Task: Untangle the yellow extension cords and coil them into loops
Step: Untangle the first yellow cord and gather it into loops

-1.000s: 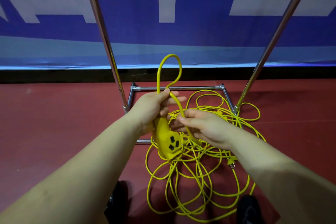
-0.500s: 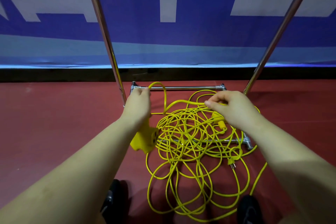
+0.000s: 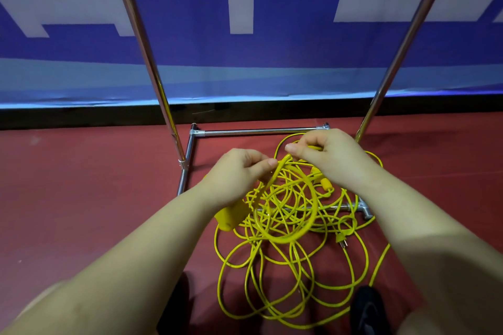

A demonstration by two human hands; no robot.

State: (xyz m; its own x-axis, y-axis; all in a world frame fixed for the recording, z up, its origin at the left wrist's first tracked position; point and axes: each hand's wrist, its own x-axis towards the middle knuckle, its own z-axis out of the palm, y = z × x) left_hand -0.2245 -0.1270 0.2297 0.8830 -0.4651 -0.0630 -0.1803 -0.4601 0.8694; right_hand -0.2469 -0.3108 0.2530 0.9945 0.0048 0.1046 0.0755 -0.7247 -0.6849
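A tangle of thin yellow extension cord point(image 3: 288, 275) lies in a heap on the red floor. A thicker yellow cord forms one hanging loop point(image 3: 296, 231) above the heap. My left hand point(image 3: 239, 174) pinches this thick cord at the loop's top, and the yellow socket block point(image 3: 228, 216) hangs below my left wrist. My right hand point(image 3: 324, 155) grips the same cord just to the right, its fingers curled round it. A yellow plug body point(image 3: 325, 183) hangs under my right hand. A pronged plug point(image 3: 342, 239) lies on the heap's right side.
A chrome rack frame stands over the heap, with a slanted left pole point(image 3: 152, 71), a right pole point(image 3: 402, 46) and base bars point(image 3: 253, 132) on the floor. A blue and white banner point(image 3: 272, 22) closes the back. Dark shoes point(image 3: 366, 310) sit near the bottom edge.
My hands have come together above the heap. The thick cord between them, stretched out before, now hangs down as a round loop. The socket block has swung under my left wrist.
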